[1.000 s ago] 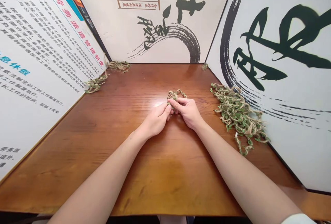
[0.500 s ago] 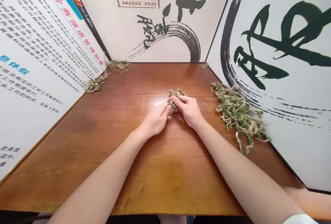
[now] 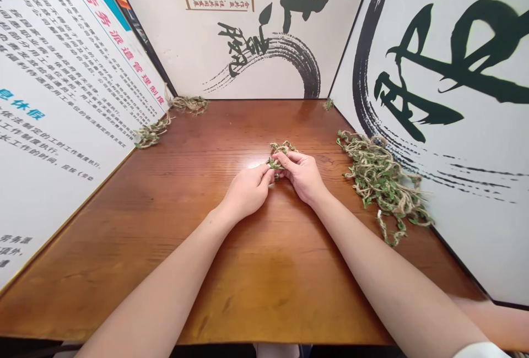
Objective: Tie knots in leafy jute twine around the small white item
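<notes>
1. well, the left hand (image 3: 247,193) and right hand (image 3: 301,177) sit close together near the middle of the wooden desk (image 3: 124,237), knuckles nearly touching.
2. the left fingers (image 3: 264,177) are curled and pinch a short tangle of leafy jute twine (image 3: 281,148); the right fingers (image 3: 286,158) are bent over the same tangle, closed on it from the other side.
3. the tangle's loops stick up past the fingertips, toward 12 o'clock.
4. a large heap of the same twine (image 3: 382,187) lies at 3 o'clock from the hands, against the right wall panel (image 3: 463,143).
5. two smaller bunches (image 3: 152,134) (image 3: 189,104) lie at 10 to 11 o'clock, along the printed left panel (image 3: 70,88); a tiny scrap (image 3: 328,104) sits in the far corner at 1 o'clock.
</notes>
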`<action>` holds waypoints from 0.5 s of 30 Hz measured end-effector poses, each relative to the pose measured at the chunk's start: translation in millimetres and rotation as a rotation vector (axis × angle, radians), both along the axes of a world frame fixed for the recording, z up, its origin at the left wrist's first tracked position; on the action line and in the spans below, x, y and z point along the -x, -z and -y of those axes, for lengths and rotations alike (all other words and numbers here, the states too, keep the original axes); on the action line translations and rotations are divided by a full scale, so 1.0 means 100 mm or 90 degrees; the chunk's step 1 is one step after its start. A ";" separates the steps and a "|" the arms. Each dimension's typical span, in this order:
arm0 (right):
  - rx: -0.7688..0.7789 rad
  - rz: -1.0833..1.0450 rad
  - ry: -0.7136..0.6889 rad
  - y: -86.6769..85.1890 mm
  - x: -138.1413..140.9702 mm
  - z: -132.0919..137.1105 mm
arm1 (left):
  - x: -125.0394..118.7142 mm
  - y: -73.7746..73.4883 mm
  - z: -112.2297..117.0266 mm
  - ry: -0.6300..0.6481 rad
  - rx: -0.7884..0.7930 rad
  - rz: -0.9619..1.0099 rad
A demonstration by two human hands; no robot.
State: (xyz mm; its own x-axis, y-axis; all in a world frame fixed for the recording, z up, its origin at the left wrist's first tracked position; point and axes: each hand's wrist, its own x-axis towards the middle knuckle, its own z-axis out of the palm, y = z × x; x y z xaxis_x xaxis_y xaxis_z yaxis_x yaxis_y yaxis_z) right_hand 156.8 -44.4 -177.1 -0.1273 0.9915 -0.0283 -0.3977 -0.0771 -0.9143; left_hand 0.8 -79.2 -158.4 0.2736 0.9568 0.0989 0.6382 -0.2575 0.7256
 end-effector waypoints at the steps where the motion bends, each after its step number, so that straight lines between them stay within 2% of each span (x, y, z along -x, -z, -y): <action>1: -0.001 -0.001 0.001 0.00 0.00 0.00 | 0.00 0.00 0.00 -0.007 -0.001 -0.005; 15: 0.028 -0.019 0.053 -0.05 0.00 0.03 | 0.00 -0.01 0.00 -0.026 0.017 -0.049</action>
